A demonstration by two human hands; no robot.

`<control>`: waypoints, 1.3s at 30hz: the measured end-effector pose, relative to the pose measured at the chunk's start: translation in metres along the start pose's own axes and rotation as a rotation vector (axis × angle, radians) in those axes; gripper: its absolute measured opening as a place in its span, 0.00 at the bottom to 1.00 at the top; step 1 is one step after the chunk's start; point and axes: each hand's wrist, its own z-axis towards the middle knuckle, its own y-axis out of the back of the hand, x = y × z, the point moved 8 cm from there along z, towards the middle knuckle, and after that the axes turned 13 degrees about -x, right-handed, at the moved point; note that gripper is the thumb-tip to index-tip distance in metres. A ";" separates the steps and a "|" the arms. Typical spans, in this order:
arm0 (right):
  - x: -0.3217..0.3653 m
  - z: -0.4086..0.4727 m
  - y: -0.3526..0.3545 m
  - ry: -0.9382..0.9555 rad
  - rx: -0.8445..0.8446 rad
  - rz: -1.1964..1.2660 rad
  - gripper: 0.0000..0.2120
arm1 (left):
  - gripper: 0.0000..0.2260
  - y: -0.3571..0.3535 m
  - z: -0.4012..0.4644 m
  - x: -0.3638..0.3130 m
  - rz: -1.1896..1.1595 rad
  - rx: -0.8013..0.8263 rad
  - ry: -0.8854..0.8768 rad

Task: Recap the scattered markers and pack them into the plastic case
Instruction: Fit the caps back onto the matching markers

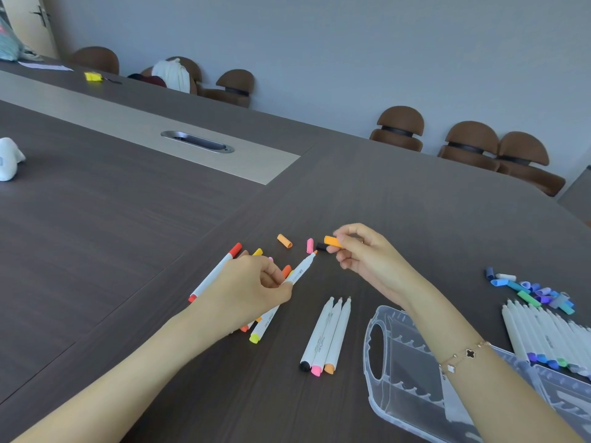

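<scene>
My left hand [252, 289] grips a white uncapped marker [302, 266], its orange tip pointing up and right. My right hand [367, 254] pinches an orange cap [332, 241] just beyond that tip, a small gap between them. Loose on the table lie a pale orange cap [284, 241], a pink cap [310, 245] and a black cap [321, 246]. Three uncapped markers [326, 337] lie side by side in the middle. Capped markers [212, 273] lie under and left of my left hand. The clear plastic case [396, 378] lies open under my right forearm.
At the right, a row of uncapped white markers [543, 334] leans on the case, with a heap of blue, purple and green caps [534, 289] behind it. A white object [8, 161] sits at the far left. Brown chairs [399, 127] line the table's far side.
</scene>
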 end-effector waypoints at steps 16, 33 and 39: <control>-0.008 -0.003 -0.001 -0.044 0.007 -0.272 0.14 | 0.12 -0.007 0.008 0.022 -0.163 0.280 0.291; -0.016 0.004 0.011 -0.068 -0.066 -0.143 0.09 | 0.11 -0.011 0.005 0.016 -0.247 0.314 0.235; -0.015 0.001 0.002 -0.049 -0.082 0.057 0.09 | 0.11 -0.013 0.002 0.011 -0.248 0.320 0.186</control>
